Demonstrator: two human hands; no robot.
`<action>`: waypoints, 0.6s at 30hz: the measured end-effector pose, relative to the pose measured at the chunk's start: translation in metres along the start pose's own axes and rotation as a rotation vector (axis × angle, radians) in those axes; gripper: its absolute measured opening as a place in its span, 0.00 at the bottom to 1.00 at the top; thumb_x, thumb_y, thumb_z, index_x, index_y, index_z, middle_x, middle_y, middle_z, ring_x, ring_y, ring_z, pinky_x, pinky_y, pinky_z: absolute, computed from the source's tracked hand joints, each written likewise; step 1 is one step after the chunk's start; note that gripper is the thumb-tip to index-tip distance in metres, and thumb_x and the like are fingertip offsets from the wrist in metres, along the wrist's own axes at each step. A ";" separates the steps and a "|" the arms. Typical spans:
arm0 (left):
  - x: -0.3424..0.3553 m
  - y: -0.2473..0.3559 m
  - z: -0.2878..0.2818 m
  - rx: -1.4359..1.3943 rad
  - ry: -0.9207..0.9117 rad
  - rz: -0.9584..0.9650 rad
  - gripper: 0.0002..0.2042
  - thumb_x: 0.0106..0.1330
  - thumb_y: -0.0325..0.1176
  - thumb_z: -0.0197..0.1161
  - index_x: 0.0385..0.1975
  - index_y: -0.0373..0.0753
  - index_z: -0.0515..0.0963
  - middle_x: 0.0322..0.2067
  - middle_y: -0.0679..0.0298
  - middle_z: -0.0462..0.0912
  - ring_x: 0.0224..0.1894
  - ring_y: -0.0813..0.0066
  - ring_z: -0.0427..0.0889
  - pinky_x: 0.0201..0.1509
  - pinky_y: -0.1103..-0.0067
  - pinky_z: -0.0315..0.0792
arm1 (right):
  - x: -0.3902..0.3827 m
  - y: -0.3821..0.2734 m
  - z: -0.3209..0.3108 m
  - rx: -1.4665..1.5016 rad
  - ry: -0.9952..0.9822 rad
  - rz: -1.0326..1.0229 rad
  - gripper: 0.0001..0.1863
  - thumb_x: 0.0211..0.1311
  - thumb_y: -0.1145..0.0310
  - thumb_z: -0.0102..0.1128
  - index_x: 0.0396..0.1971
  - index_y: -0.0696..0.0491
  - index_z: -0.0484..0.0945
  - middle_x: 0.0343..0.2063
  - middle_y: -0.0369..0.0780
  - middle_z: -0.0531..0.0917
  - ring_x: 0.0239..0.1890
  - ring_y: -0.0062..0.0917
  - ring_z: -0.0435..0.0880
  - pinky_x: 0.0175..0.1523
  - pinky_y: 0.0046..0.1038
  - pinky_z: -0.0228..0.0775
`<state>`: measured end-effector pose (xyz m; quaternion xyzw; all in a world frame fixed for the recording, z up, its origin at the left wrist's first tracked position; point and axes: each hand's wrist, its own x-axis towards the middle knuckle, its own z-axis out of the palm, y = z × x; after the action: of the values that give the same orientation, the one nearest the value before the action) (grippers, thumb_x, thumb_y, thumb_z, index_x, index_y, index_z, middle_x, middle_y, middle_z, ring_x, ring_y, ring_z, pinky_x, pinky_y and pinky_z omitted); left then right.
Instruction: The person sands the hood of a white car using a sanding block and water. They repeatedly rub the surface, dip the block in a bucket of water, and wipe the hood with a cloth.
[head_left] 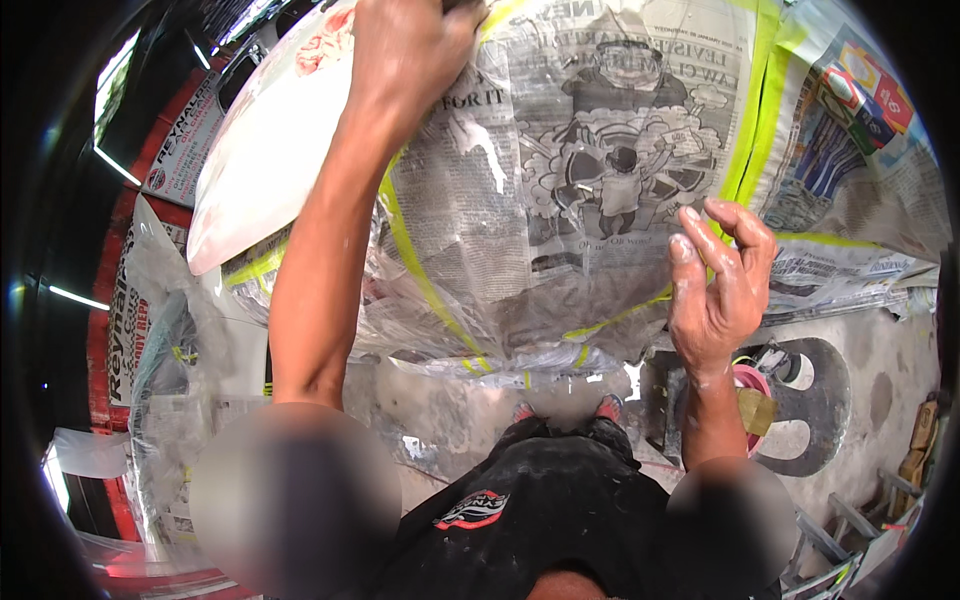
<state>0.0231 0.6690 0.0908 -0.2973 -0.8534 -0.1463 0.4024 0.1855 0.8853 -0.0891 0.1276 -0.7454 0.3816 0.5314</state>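
Observation:
At the top of the view my left hand (pixel 405 50) grips a dark object (pixel 462 10), too cut off to identify, at the edge of a pale curved panel (pixel 250 180) with a reddish patch. The large surface beside that panel is covered in newspaper (pixel 615 150), held with yellow-green tape (pixel 410 240); white smears mark the paper near my left wrist. My right hand (pixel 722 285), coated with white residue, hovers at or touches the covering's lower right. Its fingers are apart and loosely bent, holding nothing.
Plastic sheeting (pixel 165 340) and red-and-white signboards (pixel 115 390) line the left. Below the covering is a stained concrete floor (pixel 400 440). At the right are a dark cut-out mat (pixel 825 390) with a pink roll (pixel 750 380), and metal ladder-like bars (pixel 855 520) lower down.

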 end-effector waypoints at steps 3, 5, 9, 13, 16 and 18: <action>0.011 0.018 -0.001 -0.075 -0.082 -0.224 0.08 0.61 0.30 0.68 0.36 0.34 0.87 0.29 0.48 0.88 0.30 0.60 0.88 0.38 0.67 0.78 | 0.004 -0.001 0.006 0.026 0.014 0.012 0.18 0.51 0.75 0.75 0.45 0.51 0.89 0.44 0.42 0.84 0.49 0.34 0.80 0.58 0.35 0.65; 0.002 0.017 -0.003 -0.110 -0.101 -0.216 0.09 0.61 0.31 0.68 0.37 0.34 0.87 0.30 0.48 0.88 0.30 0.60 0.88 0.39 0.67 0.78 | 0.003 -0.006 -0.002 -0.010 -0.010 -0.021 0.17 0.52 0.76 0.75 0.44 0.51 0.89 0.44 0.42 0.84 0.49 0.34 0.80 0.57 0.35 0.65; 0.012 0.011 0.002 0.006 -0.057 -0.155 0.10 0.61 0.31 0.68 0.39 0.34 0.87 0.29 0.47 0.88 0.32 0.60 0.89 0.41 0.68 0.79 | -0.004 -0.002 -0.006 0.011 0.020 0.005 0.17 0.52 0.76 0.74 0.45 0.50 0.89 0.45 0.42 0.84 0.49 0.35 0.80 0.57 0.36 0.66; 0.007 0.014 0.001 -0.068 -0.105 -0.232 0.12 0.60 0.34 0.70 0.39 0.34 0.87 0.31 0.46 0.88 0.34 0.59 0.90 0.43 0.67 0.79 | -0.006 -0.008 -0.008 0.002 -0.010 0.018 0.18 0.52 0.76 0.74 0.45 0.50 0.88 0.45 0.42 0.84 0.49 0.35 0.80 0.57 0.37 0.66; 0.008 0.007 0.004 -0.071 -0.056 -0.156 0.12 0.60 0.35 0.70 0.38 0.33 0.87 0.32 0.46 0.88 0.35 0.59 0.90 0.43 0.67 0.79 | -0.008 -0.010 -0.012 -0.013 -0.007 0.004 0.17 0.52 0.76 0.74 0.45 0.51 0.88 0.45 0.42 0.84 0.49 0.35 0.80 0.57 0.37 0.65; 0.014 0.015 0.007 0.025 -0.068 -0.202 0.12 0.60 0.34 0.70 0.38 0.33 0.87 0.32 0.45 0.88 0.35 0.58 0.90 0.43 0.66 0.79 | -0.014 -0.006 -0.015 -0.009 -0.009 0.046 0.17 0.52 0.76 0.75 0.45 0.51 0.88 0.45 0.42 0.84 0.49 0.34 0.80 0.57 0.37 0.65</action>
<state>0.0211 0.6895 0.0977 -0.2094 -0.8940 -0.1651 0.3602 0.2053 0.8888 -0.0968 0.1101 -0.7523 0.3897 0.5197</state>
